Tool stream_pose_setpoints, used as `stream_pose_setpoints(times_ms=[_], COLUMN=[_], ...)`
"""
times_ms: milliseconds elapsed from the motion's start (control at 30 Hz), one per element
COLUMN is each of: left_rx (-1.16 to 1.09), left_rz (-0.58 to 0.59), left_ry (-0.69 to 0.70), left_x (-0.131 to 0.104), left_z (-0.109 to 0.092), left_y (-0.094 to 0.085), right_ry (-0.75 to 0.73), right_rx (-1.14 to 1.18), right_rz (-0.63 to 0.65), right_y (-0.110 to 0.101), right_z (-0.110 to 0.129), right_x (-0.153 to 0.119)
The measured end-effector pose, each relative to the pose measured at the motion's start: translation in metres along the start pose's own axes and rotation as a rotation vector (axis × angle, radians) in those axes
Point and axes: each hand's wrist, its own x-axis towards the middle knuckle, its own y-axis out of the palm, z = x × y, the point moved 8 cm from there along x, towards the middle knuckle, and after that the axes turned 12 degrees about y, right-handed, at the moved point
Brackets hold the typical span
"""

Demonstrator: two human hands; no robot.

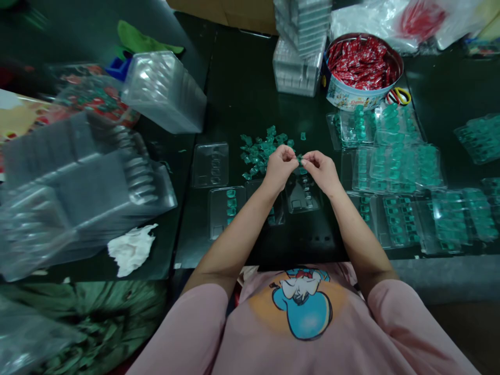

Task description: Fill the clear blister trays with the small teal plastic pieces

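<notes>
My left hand and my right hand meet over the top of a clear plastic tray. The fingertips of both pinch a small green piece between them. Empty-looking slots run down the lower part of that tray. Just left of my left hand lies a loose pile of green translucent pieces, and one single piece sits above my hands. Another clear tray holds a column of green pieces. My left forearm partly hides a further tray with green pieces.
Filled trays are stacked at the right. Behind them stand a round tin of red packets and scissors. Stacked clear plastic and larger packaging occupy the left, near a crumpled white tissue.
</notes>
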Motion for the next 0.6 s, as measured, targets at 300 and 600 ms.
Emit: stream_pose_setpoints(times_ms=[300,600], left_rx=[0.084,-0.149], left_rz=[0.037,0.048], left_ry=[0.092,-0.170], left_x=[-0.003,-0.006], left_z=[-0.008,0.005], left_y=[0.006,0.007], right_ry=[-0.006,-0.039], right_rx=[-0.024,-0.040], right_rz=[-0.085,-0.149], right_y=[-0.001,-0.014], right_z=[0.001,0.006], right_x=[0.003,0.007])
